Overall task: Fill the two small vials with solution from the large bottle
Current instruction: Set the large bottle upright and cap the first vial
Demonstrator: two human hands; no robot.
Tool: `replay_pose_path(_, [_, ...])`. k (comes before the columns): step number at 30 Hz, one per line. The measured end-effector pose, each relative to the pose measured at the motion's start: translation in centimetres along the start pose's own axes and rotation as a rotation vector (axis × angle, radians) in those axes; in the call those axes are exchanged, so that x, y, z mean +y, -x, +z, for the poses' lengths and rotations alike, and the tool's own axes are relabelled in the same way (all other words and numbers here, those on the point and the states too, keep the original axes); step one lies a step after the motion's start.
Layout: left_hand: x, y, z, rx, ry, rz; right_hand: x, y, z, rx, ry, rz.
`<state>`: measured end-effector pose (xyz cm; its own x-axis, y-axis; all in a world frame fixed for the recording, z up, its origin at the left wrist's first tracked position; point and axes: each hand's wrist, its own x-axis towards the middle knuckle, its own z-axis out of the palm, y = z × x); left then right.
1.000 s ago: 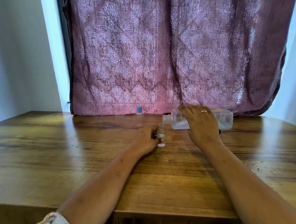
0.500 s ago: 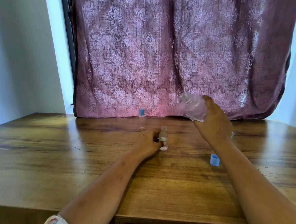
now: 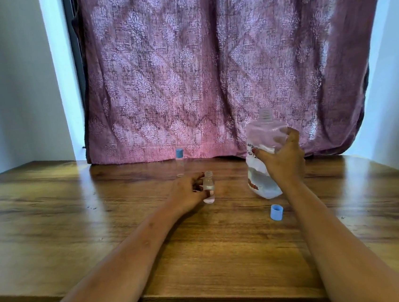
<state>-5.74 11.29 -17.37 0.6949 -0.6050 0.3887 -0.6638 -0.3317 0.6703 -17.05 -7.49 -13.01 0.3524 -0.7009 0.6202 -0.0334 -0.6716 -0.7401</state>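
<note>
A large clear bottle, uncapped and upright with liquid in its lower part, stands on the wooden table; my right hand grips its side. An open small vial stands upright at the table's middle, held at its left side by my left hand. A second small vial with a blue cap stands farther back, near the curtain. A loose blue cap lies on the table in front of the large bottle.
A patterned purple curtain hangs right behind the table's far edge. White walls rise on both sides. The table's near edge runs across the bottom, with a dark gap below it.
My right hand has swung the large bottle from lying sideways over the vial to upright, now down at the table to the right. The blue cap came into sight. My left hand stays on the vial.
</note>
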Motion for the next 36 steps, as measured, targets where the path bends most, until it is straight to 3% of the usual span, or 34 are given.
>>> replay_pose_path(11, [-0.4,-0.2,0.3,-0.013,-0.063,-0.031,0.8,0.0,0.3,-0.066,-0.142,0.057])
replay_pose_path(16, [0.0,-0.1,0.2,-0.019,-0.056,-0.033,-0.4,0.3,-0.6,-0.185,-0.075,0.095])
replay_pose_path(18, [0.0,-0.1,0.2,-0.023,-0.054,-0.033,-1.2,0.4,-2.0,-0.223,-0.001,0.158])
replay_pose_path(22, [-0.1,0.1,0.2,-0.021,-0.038,-0.005,-2.0,2.3,-5.4,-0.274,0.441,0.165])
replay_pose_path(26, [-0.2,0.0,0.2,-0.005,-0.056,0.005,-2.5,4.9,-5.6,-0.597,0.582,0.194])
replay_pose_path(29, [-0.5,-0.1,0.2,0.004,-0.082,0.02,-2.2,6.1,-3.9,-0.709,0.778,0.146])
replay_pose_path(36, [-1.1,-0.4,0.4,0.0,-0.047,0.005,-2.2,7.3,-1.5,-0.708,0.778,0.033])
